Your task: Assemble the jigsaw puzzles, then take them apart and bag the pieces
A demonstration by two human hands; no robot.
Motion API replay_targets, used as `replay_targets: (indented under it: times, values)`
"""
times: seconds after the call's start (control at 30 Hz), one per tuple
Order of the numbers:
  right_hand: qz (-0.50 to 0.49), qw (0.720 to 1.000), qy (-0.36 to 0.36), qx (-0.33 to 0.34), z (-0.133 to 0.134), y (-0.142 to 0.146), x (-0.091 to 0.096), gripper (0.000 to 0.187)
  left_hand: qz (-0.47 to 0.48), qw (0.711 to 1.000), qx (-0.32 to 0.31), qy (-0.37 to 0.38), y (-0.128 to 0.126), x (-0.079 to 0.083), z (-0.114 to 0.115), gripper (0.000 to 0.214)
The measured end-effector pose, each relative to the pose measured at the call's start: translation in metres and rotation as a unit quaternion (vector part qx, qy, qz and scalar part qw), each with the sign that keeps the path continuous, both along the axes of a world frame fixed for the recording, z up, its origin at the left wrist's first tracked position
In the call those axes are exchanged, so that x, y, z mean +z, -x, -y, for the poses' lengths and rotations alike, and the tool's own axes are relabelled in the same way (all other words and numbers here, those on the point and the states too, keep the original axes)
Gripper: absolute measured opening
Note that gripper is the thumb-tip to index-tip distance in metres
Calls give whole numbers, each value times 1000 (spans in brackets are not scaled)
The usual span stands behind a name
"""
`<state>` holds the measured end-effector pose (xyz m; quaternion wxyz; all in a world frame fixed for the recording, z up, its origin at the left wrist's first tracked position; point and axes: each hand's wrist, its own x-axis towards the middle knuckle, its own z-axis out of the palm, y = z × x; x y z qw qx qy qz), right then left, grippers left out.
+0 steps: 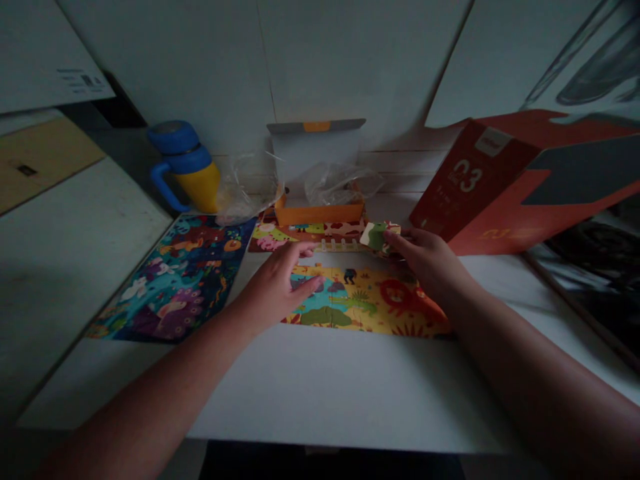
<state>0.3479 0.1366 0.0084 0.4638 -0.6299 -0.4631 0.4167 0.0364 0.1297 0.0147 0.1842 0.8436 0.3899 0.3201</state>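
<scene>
My right hand (425, 257) pinches a puzzle piece (375, 235) with green and cream print, held above the table. My left hand (280, 283) hovers over the left part of a yellow jungle puzzle (370, 303) with a lion and a crocodile, its thumb and fingers apart and nothing between them. Behind it lies a farm-picture puzzle (345, 229) with a cow print and a white fence; my right hand is close to its right end. Some of the yellow puzzle is hidden by both hands.
A dark blue sea-picture puzzle (185, 280) lies on the left. At the back stand an opened orange box (320, 215) with clear plastic wrap (337, 183) and a blue-yellow jug (195, 177). A large red box (480, 180) leans at the right.
</scene>
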Motion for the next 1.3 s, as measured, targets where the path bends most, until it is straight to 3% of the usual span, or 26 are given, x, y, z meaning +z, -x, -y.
replay_targets:
  times: [0.2,0.43,0.77,0.9,1.03,1.2,1.3]
  values:
    - [24,999,4,-23,-10,-7,-9,50,-31,1000,4,3,1,-1,-4,29]
    - [21,1000,6,4,-17,-7,-16,45,-40,999,9,21,1,-1,-5,23]
    - [-18,1000,13,-6,-16,0,-10,24,-71,997,17,12,2,3,-7,11]
    - [0,1000,14,-13,-15,-5,-9,29,-85,996,40,11,6,3,-9,8]
    - [150,988,-24,-35,-8,-24,3,39,-95,993,74,4,21,3,-13,23]
    - [405,908,-69,-83,9,-37,34,36,-140,986,87,28,43,7,-19,45]
    - [480,875,-48,-38,16,-37,41,46,-161,981,97,48,46,7,-18,42]
